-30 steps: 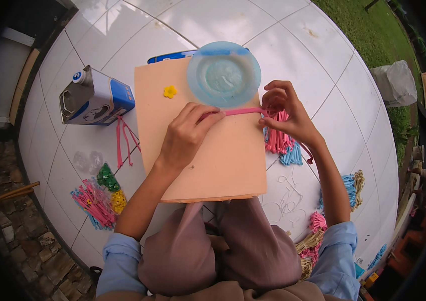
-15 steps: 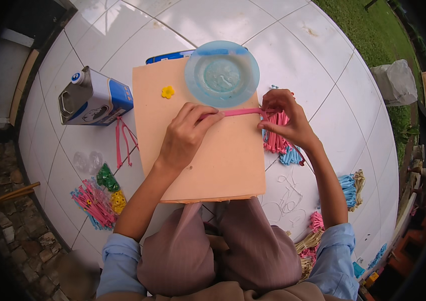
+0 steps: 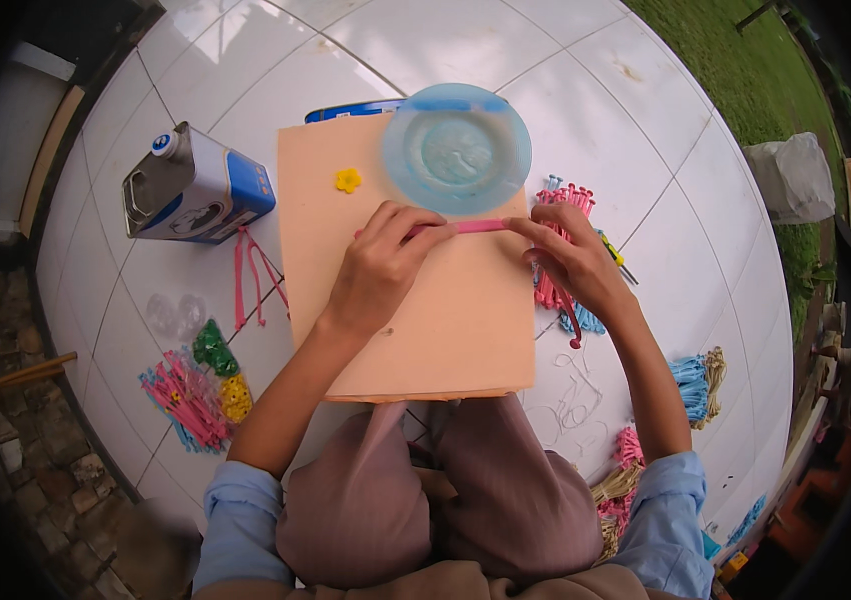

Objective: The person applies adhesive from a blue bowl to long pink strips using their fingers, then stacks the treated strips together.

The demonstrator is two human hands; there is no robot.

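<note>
Between my two hands a flat pink fabric strap runs straight across the upper part of a peach-coloured board. My left hand pinches its left part, with a short tip showing past the fingers. On the other side, my right hand holds it near the board's right edge; a knotted dark pink end dangles below that hand. Just beyond the strap stands a translucent blue plate with a pale, wet-looking substance in it. A yellow flower piece lies on the board left of the plate.
A blue and white can stands at left, with pink straps beside it. Bundled pink straps lie right of the board, near a yellow-and-black tool. Green and yellow bagged pieces sit lower left; white thread lies right.
My right hand's raised, curled fingers have lowered and flattened over the strap. The knotted end now hangs in view below it. The whole view has shifted slightly.
</note>
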